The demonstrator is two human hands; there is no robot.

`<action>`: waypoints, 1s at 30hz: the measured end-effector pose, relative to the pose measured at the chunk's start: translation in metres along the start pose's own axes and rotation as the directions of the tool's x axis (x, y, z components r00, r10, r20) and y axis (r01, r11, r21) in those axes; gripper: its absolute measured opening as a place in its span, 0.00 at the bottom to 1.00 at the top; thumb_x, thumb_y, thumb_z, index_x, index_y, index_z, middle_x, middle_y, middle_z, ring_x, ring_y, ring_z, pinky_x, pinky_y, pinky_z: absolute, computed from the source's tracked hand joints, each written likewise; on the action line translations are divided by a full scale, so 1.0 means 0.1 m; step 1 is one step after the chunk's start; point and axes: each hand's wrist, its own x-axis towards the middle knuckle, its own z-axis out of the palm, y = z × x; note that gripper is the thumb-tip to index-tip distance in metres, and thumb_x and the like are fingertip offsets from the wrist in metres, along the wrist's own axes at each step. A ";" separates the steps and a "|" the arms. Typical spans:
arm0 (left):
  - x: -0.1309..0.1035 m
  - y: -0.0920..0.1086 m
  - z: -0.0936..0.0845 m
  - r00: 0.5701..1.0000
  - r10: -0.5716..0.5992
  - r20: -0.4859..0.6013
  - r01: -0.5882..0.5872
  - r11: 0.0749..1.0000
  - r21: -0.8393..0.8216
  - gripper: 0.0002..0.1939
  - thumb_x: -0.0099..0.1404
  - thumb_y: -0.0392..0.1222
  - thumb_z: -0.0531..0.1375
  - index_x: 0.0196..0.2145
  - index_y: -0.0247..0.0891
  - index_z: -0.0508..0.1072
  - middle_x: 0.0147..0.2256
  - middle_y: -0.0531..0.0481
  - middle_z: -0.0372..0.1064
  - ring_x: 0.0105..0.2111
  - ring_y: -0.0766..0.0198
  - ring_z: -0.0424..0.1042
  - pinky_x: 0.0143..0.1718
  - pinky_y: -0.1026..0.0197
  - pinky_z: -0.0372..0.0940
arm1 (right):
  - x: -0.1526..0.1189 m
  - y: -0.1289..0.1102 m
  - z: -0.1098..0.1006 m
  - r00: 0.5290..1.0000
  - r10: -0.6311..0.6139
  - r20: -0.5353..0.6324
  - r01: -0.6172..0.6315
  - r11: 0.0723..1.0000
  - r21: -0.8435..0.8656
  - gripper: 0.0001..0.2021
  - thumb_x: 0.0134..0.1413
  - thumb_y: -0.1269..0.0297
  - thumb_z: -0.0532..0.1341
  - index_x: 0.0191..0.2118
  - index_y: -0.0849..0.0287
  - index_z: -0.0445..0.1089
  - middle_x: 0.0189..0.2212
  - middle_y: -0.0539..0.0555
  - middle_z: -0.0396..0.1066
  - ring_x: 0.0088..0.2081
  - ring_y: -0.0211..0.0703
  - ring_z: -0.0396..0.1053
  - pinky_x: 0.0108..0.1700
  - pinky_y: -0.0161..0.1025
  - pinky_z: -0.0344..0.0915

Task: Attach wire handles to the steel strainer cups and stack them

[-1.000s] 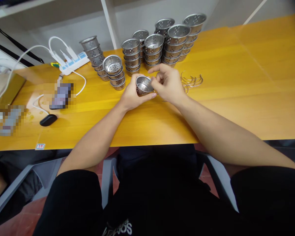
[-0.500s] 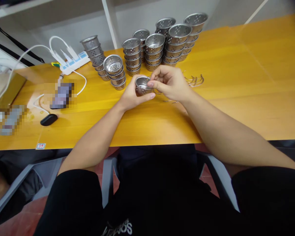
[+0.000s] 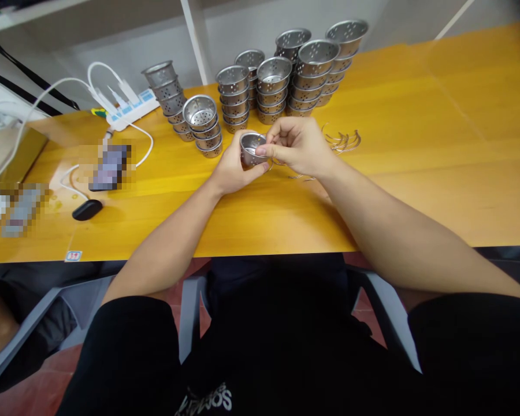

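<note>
A small perforated metal cup (image 3: 252, 151) is held in my left hand (image 3: 231, 169), with the fingers round its left side and the thumb across its front. My right hand (image 3: 298, 144) is pinched at the cup's right rim; whatever lies between its fingertips is too small to make out. Thin wire shows just below the fingertips, beside the cup. Several curved wire pieces (image 3: 344, 141) lie on the table to the right of my right hand, and a few more lie under its wrist.
Several stacks of perforated metal cups (image 3: 272, 86) stand along the back of the yellow table (image 3: 437, 150). At the left are a white power strip (image 3: 134, 110) with cables, a blurred phone (image 3: 110, 167), a black oval object (image 3: 87, 210) and a box (image 3: 15, 156).
My right thumb and fingertips have moved slightly left over the cup's rim. My left thumb has shifted a little left along the cup's front. The cup stays in my left hand.
</note>
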 end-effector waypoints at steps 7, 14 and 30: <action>-0.01 -0.01 0.00 1.000 -0.031 0.002 0.031 0.999 0.009 0.42 0.78 0.73 0.81 0.72 0.46 0.73 0.61 0.44 0.80 0.62 0.44 0.87 0.75 0.32 0.83 | -0.03 -0.02 0.03 0.999 -0.047 -0.018 0.046 0.998 -0.033 0.43 0.40 0.14 0.91 0.37 0.45 0.77 0.29 0.51 0.72 0.34 0.53 0.73 0.33 0.53 0.79; 0.00 -0.14 -0.03 0.999 -0.017 -0.040 0.016 1.000 -0.009 0.48 0.78 0.83 0.75 0.76 0.48 0.69 0.65 0.42 0.79 0.64 0.43 0.86 0.77 0.34 0.80 | -0.04 0.14 -0.01 0.951 -0.283 -0.123 0.236 0.923 -0.304 0.39 0.75 0.10 0.66 0.53 0.45 0.85 0.47 0.59 0.84 0.49 0.62 0.84 0.53 0.61 0.90; 0.00 -0.11 -0.10 0.994 0.090 -0.060 -0.087 0.995 0.039 0.51 0.80 0.86 0.70 0.80 0.53 0.59 0.69 0.41 0.76 0.69 0.41 0.85 0.78 0.35 0.79 | -0.06 0.29 -0.09 0.941 -0.297 0.163 0.338 0.831 -0.441 0.17 0.77 0.63 0.71 0.63 0.43 0.92 0.71 0.61 0.84 0.75 0.73 0.81 0.84 0.81 0.77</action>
